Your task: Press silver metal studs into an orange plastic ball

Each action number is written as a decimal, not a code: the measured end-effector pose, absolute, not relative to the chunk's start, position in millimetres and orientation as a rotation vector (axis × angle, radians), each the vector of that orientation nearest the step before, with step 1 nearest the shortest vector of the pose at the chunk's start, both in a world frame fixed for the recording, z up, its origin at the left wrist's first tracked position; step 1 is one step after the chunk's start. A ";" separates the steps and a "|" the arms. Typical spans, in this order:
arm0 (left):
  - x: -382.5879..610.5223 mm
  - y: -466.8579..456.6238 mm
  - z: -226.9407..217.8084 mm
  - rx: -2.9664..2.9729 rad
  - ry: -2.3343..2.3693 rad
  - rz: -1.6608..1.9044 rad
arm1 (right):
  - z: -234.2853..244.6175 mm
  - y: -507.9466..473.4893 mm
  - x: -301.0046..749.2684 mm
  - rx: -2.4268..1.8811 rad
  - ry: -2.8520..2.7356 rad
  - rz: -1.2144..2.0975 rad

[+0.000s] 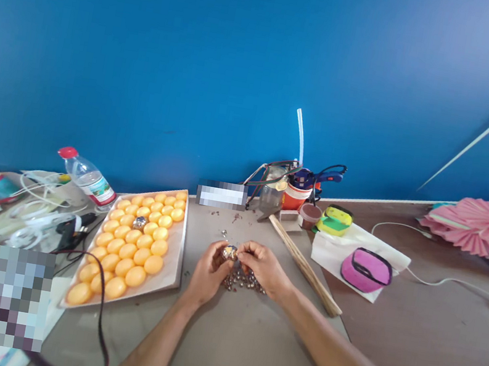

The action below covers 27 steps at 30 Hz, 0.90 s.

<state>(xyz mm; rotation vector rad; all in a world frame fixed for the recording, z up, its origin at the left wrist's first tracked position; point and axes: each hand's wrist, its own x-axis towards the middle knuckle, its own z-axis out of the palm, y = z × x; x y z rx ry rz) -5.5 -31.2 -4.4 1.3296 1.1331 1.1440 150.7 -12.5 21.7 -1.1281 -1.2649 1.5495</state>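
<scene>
My left hand and my right hand meet at the middle of the table, both closed in a pinch around a small ball partly covered with shiny pieces. Under the hands lies a heap of small shiny beads. To the left stands a flat tray filled with several orange balls; one shiny covered ball sits among them.
A long wooden stick lies right of my hands. Behind are cups with tools, a small jar, a pink pouch on white paper and pink paper fans. A water bottle and cables lie left.
</scene>
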 end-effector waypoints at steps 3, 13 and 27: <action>-7.2 -31.0 -8.0 1.334 1.139 1.157 | 23.2 -12.7 150.9 -1.168 -1.247 1.581; -7.2 -32.9 -10.4 1.438 1.244 1.121 | 24.6 -11.4 156.5 -1.152 -1.195 1.736; -5.2 -37.3 -5.2 1.573 1.353 1.032 | 19.5 -13.3 155.3 -1.197 -1.103 1.802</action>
